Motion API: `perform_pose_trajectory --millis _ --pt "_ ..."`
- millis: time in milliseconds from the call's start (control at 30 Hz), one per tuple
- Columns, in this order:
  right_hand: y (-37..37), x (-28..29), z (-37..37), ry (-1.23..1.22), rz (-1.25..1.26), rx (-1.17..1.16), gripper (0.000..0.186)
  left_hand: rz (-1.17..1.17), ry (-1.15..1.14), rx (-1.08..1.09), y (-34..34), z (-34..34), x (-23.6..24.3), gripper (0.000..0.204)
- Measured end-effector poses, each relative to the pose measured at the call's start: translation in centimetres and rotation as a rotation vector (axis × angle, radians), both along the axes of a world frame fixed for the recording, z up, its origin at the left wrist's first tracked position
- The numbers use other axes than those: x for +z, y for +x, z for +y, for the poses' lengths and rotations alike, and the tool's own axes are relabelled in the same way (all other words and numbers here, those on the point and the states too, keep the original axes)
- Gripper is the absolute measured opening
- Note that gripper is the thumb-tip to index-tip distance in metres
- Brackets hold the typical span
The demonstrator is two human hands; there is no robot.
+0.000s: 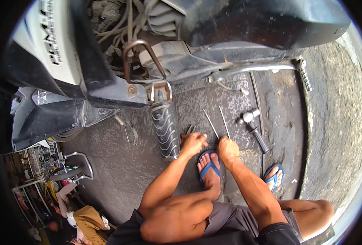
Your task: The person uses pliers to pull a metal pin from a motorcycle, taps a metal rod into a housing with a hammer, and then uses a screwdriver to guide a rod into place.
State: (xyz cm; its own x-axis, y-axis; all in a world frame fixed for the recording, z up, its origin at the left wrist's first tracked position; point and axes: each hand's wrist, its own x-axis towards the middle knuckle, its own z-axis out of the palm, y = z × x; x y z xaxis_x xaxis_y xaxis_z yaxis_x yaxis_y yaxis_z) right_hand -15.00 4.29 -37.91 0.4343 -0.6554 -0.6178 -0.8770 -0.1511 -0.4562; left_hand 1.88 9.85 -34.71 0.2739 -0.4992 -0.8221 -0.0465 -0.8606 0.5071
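Note:
My right hand [229,149] is closed round the near ends of two thin, pale metal rods. The left rod [210,122] slants away, and the right rod [224,121] stands a little apart from it. Close beside it, my left hand [194,144] is curled, with a dark narrow tool [189,130] poking out past its fingers; most of that tool is hidden. Right of the rods, a ball-peen hammer [252,122] lies on the ground, its dark handle toward me.
A dusty motorcycle [226,30] fills the far side. Its ribbed rubber footpeg [165,130] juts out left of my left hand, and a pedal lever [305,75] is at the right. My blue sandals [209,167] flank my right arm. Another person [89,222] sits at the lower left.

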Motion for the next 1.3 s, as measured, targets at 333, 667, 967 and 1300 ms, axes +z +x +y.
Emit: perform_pose_trajectory --millis 333,667,967,1300 --pt "-11.8 13.4 -10.0 0.345 -0.260 0.243 0.041 -0.316 -0.576 -0.313 -12.1 -4.9 6.9 0.026" --pt "-21.8 30.5 -16.5 0.311 -0.911 -0.321 0.018 -0.284 -1.016 -0.470 -19.6 -10.6 21.9 0.019" --pt "-20.5 34.7 -17.3 -0.045 -0.997 -0.325 0.023 -0.234 -0.988 -0.595 -15.4 -11.9 25.9 0.017" --pt "-6.0 39.3 -20.7 -0.194 -1.411 -0.520 0.026 -1.212 -0.817 -0.193 2.3 -4.6 13.7 0.020"
